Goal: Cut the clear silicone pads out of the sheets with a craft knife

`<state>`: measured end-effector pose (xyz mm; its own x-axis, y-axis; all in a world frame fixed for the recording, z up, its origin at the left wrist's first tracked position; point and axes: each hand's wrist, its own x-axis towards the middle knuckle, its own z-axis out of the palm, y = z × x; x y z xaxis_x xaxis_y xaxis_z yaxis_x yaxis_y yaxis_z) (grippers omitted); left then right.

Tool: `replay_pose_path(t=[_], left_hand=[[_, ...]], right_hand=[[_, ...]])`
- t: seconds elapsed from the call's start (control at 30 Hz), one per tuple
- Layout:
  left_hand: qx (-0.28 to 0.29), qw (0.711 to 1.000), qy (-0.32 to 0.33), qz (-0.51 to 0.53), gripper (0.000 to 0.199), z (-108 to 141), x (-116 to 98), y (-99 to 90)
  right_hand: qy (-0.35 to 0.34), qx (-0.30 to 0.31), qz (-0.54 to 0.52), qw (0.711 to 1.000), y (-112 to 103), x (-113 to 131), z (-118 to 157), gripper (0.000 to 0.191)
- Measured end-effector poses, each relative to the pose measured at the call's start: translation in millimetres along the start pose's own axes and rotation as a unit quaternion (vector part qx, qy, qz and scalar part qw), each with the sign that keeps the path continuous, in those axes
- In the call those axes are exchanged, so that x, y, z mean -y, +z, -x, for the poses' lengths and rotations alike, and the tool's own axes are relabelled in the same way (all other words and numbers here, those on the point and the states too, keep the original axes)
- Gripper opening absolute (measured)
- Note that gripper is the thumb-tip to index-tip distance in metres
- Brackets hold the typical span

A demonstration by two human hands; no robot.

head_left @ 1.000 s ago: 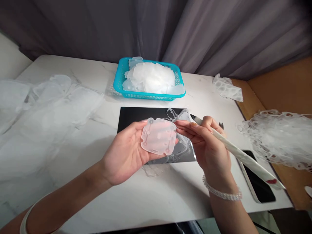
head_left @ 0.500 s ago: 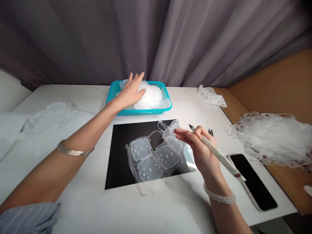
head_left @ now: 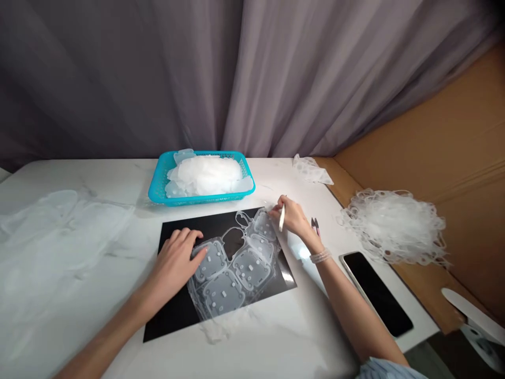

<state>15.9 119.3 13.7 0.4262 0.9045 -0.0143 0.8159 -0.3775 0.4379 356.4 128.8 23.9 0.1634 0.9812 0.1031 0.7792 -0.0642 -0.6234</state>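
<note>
Clear moulded plastic pieces [head_left: 252, 268], rounded squares joined in a frame with small studs, lie on a black sheet [head_left: 173, 316]. My left hand [head_left: 179, 258] is open over the sheet's left part, thumb touching or just above the nearest plastic square. My right hand [head_left: 294, 215] is closed around a slim white pen-like tool [head_left: 282, 217]. Its fingertips are at the upper right end of the plastic, and the tool's working tip is hidden. Beyond the sheet stands a blue basket [head_left: 201, 200] heaped with translucent white pieces [head_left: 209, 176].
A phone [head_left: 376, 292] lies at the right, near a tangled pile of clear plastic frames [head_left: 394, 226] on cardboard. Two small dark-tipped tools [head_left: 315, 226] lie beside my right wrist. Filmy plastic sheets [head_left: 59, 237] spread over the left; a perforated scrap [head_left: 311, 169] lies at the back.
My left hand has left the basket and come down to the black sheet. My right hand has moved forward to the plastic's far end, still holding the tool. The camera view has shifted.
</note>
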Motion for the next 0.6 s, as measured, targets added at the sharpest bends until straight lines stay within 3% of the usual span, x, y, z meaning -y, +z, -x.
replay_pose_path(t=[0.13,0.47,0.6], left_hand=[[0.013,0.999,-0.017,0.032,0.012,-2,3,6.4],[-0.012,0.994,-0.064,0.090,0.003,-34,1,-3.1],[-0.040,0.990,-0.076,0.115,0.006,-32,11,-1.9]], right_hand=[[-0.025,0.013,0.007,1.000,1,3,-2,0.022],[0.019,-0.037,0.029,0.999,-33,-43,20,0.023],[0.002,-0.046,0.018,0.999,-21,-39,11,0.024]])
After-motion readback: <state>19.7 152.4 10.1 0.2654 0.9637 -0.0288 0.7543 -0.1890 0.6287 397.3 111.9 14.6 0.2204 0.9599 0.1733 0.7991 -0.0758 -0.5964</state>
